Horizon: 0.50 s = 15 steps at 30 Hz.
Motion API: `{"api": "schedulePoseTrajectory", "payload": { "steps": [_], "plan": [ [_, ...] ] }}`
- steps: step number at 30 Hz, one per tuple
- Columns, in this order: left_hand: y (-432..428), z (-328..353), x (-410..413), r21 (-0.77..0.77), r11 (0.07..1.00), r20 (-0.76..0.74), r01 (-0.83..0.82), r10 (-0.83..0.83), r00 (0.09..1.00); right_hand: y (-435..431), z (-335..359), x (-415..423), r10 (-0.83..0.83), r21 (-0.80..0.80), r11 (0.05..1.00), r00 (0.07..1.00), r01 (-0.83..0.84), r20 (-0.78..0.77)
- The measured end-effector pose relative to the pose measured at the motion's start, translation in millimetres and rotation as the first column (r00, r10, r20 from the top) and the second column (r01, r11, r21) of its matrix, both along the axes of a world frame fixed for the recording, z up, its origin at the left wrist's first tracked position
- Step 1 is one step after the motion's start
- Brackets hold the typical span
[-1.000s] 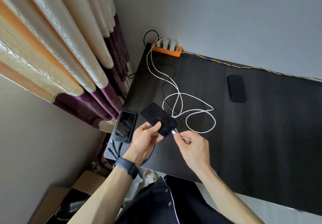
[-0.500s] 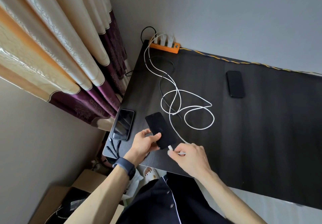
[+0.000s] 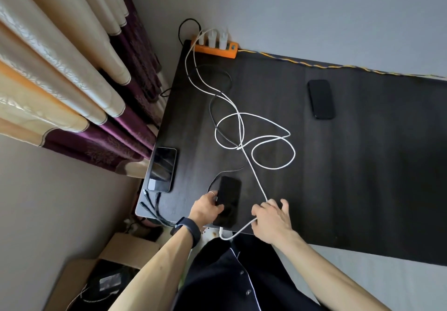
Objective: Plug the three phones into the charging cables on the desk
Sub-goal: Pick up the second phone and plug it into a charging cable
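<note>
A black phone lies flat at the desk's front edge, with a white cable plugged into its near end. My left hand grips the phone's left side. My right hand rests just right of it, fingers spread, the white cable running under them. A second phone lies at the desk's left edge with a dark cable in its near end. A third black phone lies alone at the back right. Another white cable loops across the middle.
An orange power strip with white chargers sits at the back left corner of the dark desk. A black cable curves beside the white ones. Curtains hang left. A cardboard box stands on the floor.
The phone was held tilted above the desk while my right hand pushed the white plug into it. Now it lies flat near the front edge, and my right hand has let go of the plug.
</note>
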State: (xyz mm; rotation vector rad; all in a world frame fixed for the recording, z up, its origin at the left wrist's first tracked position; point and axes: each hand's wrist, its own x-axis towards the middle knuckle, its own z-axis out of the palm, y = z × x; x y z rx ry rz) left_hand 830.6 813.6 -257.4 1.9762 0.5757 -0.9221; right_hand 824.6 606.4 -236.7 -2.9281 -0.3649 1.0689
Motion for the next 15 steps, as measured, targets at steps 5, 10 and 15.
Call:
{"api": "schedulePoseTrajectory", "payload": {
  "steps": [5, 10, 15],
  "plan": [
    [5, -7, 3, 0.151, 0.988, 0.061, 0.000, -0.010, 0.998, 16, -7, 2, -0.096, 0.042, 0.994, 0.991, 0.100, -0.093],
    [14, -8, 23, 0.224, 0.973, 0.127, -0.053, 0.025, 0.992, 45, -9, 15, -0.263, 0.152, 0.945, 0.948, 0.290, -0.178],
    [27, -8, 55, 0.312, 0.950, 0.122, -0.027, -0.012, 0.992, 79, -10, 32, -0.312, 0.183, 0.917, 0.923, 0.355, -0.226]
  ]
}}
